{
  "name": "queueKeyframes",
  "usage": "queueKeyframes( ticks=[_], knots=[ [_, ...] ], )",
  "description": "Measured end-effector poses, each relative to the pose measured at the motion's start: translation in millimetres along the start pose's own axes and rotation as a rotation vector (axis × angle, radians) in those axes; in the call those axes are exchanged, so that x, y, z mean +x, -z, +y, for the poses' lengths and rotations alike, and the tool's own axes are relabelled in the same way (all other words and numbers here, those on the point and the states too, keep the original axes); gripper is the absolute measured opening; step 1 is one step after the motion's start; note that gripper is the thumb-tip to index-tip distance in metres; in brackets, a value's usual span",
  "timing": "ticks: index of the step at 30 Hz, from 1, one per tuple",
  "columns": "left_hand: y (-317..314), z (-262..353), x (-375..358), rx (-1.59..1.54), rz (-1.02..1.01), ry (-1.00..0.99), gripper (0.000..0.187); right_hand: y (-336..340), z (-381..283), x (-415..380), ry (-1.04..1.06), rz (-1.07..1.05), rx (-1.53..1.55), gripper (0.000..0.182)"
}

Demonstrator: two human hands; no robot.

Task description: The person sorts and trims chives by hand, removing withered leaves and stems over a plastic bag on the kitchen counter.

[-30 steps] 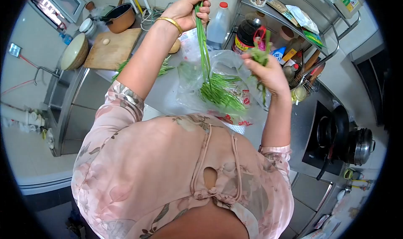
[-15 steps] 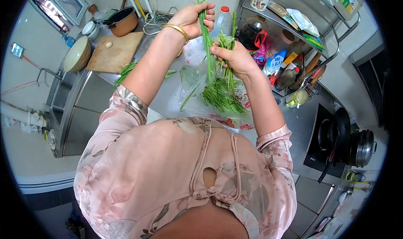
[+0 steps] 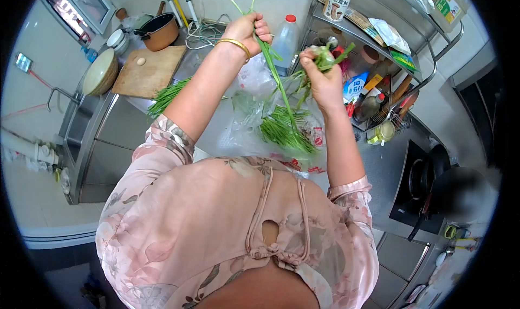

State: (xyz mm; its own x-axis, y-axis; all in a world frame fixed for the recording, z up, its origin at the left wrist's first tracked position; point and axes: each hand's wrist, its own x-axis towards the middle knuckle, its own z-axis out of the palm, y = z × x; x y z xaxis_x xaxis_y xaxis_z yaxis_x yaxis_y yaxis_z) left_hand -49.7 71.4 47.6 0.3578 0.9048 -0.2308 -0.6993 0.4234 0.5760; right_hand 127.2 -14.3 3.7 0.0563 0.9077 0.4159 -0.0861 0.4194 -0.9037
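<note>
My left hand [image 3: 244,32], with a gold bangle at the wrist, is closed around a few long green garlic chives [image 3: 279,80]. Their long ends hang down to the right over a heap of chives [image 3: 284,129] lying on a clear plastic bag [image 3: 246,111]. My right hand [image 3: 325,84] is raised to the right of that heap, its fingers closed on a clump of limp, pale green leaves and stems [image 3: 324,58]. To the left, partly behind my left forearm, lies another bunch of chives [image 3: 169,96] on the counter.
A wooden cutting board [image 3: 149,73] with a small round pale item lies at the left, near a bowl [image 3: 99,73] and an orange pot [image 3: 161,33]. Behind my hands stands a red-capped plastic bottle [image 3: 286,40]. A metal rack [image 3: 374,35] and a stove [image 3: 414,179] are at right.
My hands have moved apart. My right hand went right and slightly up with the limp clump, away from the long chives that stay in my left hand.
</note>
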Motion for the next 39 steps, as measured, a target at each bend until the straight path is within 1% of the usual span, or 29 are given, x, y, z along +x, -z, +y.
queueKeyframes(
  ticks=[3,6,9,10,13,14,17,18,21,22,25,29,32,35,38,39],
  knots=[
    [-4.8,-1.5,-3.1,0.025,0.081,-0.057,0.012,18.0,-11.2,5.6,-0.106,-0.136,-0.106,0.016],
    [-7.3,-7.5,-2.7,0.055,0.102,-0.070,0.013,8.1,-33.7,3.9,-0.031,-0.233,-0.307,0.021],
    [-9.1,-13.6,0.0,0.091,0.113,-0.100,0.013,1.5,-26.8,8.9,-0.079,-0.400,-0.513,0.028],
    [-10.0,-15.0,0.5,0.103,0.119,-0.115,0.013,-1.5,-20.7,9.3,-0.004,-0.389,-0.552,0.031],
    [-11.3,-15.3,0.3,0.142,0.136,-0.118,0.014,-6.3,-13.1,12.3,-0.013,-0.433,-0.653,0.031],
    [-9.4,-14.8,0.9,0.130,0.128,-0.117,0.015,-6.6,-7.1,13.4,-0.028,-0.401,-0.622,0.026],
    [-4.4,-13.5,0.1,0.138,0.111,-0.123,0.015,-2.0,6.4,17.1,-0.169,-0.402,-0.309,0.020],
    [-6.1,-14.2,-4.5,0.170,0.110,-0.130,0.016,-4.2,-2.2,15.7,-0.243,-0.415,-0.139,0.012],
    [-10.4,-13.9,-10.0,0.203,0.131,-0.119,0.017,-1.1,-0.4,20.3,-0.346,-0.371,0.037,0.009],
    [-10.6,-14.4,-10.3,0.202,0.142,-0.110,0.017,-1.8,-9.4,20.6,-0.421,-0.347,0.070,0.010],
    [-8.4,-17.0,-8.9,0.203,0.131,-0.088,0.018,4.1,-5.8,24.8,-0.447,-0.350,-0.004,0.008],
    [-6.3,-20.3,-7.8,0.236,0.123,-0.090,0.018,3.4,7.2,25.6,-0.127,-0.353,-0.343,0.013],
    [-3.8,-20.4,-4.9,0.194,0.099,-0.085,0.016,3.5,11.6,27.2,-0.128,-0.289,-0.416,0.018],
    [-1.3,-22.2,-2.0,0.126,0.080,-0.067,0.016,-1.2,6.0,22.4,0.012,-0.204,-0.528,0.017],
    [-2.2,-21.2,-2.6,0.054,0.075,-0.080,0.016,-7.3,6.4,21.3,-0.133,0.069,-0.088,0.014],
    [1.5,-18.3,-2.0,0.006,0.067,-0.092,0.016,-1.9,5.5,24.1,-0.200,0.127,0.008,0.013]
  ],
)
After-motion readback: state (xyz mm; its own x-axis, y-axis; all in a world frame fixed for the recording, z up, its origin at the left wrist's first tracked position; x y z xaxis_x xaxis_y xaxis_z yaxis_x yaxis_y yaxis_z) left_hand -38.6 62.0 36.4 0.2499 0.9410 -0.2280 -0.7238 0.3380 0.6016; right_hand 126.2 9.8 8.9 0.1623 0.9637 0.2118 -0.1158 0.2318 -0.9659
